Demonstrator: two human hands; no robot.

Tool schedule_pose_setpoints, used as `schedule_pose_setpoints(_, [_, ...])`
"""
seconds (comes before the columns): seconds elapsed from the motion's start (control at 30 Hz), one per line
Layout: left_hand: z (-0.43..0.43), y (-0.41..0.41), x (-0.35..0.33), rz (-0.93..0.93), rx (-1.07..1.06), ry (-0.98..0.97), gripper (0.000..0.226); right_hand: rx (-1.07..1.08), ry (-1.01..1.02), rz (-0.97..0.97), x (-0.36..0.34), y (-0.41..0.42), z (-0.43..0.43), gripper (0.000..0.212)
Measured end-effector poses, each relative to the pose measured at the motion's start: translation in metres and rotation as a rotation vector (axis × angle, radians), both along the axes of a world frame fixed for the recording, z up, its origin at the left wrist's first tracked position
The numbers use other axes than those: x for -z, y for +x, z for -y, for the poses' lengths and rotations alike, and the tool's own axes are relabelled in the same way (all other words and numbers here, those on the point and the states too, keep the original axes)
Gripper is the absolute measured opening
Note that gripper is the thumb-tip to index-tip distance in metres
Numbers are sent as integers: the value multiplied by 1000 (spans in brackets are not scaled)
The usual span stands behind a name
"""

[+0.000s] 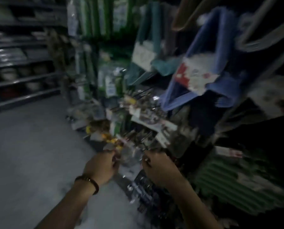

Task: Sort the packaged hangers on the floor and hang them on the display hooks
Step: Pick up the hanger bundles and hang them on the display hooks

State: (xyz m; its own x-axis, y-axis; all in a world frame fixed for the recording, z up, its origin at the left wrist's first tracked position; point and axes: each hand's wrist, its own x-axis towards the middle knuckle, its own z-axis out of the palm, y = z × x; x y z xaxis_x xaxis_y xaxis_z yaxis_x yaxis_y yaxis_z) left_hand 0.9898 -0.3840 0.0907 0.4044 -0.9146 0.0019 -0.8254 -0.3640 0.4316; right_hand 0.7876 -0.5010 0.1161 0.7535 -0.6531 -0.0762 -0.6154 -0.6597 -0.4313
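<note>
The head view is dark and blurred by motion. My left hand point(101, 164) and my right hand point(156, 167) are both raised with curled fingers, gripping the top of a clear plastic packet point(129, 160) that hangs down between them. The packet's dark contents point(143, 190) show below my right hand; I cannot make out what they are. Just above my hands, thin metal display hooks point(138, 134) stick out of the rack, loaded with small packets. A pack of blue hangers point(209, 63) hangs higher on the right.
The display rack fills the right half, with green packs point(237, 184) low on the right and green-labelled packs point(95, 22) at the top. Grey floor point(30, 154) lies open on the left. Shelving point(19, 63) with stacked goods runs along the far left.
</note>
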Motion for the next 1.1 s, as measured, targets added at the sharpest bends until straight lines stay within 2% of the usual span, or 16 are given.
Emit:
schedule_pose_setpoints(0.07, [-45,31,45,-92,-55,114,25,-78,54,-56,32,42,-19,26])
schedule_pose_setpoints(0.13, [-89,59,82,-170,-105,210,14,-92,131,-99,59,83,-41,27])
schedule_pose_setpoints(0.23, [-144,97,123,-254,-243,273,22,-128,235,-196,104,141,-66,26])
schedule_pose_setpoints(0.43, [-196,168,174,-432,-426,451,21,-205,377,-389,177,246,-92,26])
schedule_pose_setpoints(0.67, [-180,241,238,-544,-614,610,29,-322,449,-539,262,356,-61,18])
schedule_pose_setpoints(0.83, [-146,293,315,-692,-768,650,25,-342,511,-689,361,432,-12,16])
schedule_pose_setpoints(0.93, [-122,327,388,-810,-853,596,23,-332,508,-739,440,478,16,14])
schedule_pose_setpoints(1.1, [-88,368,545,-966,-928,516,33,-369,516,-856,597,541,42,16])
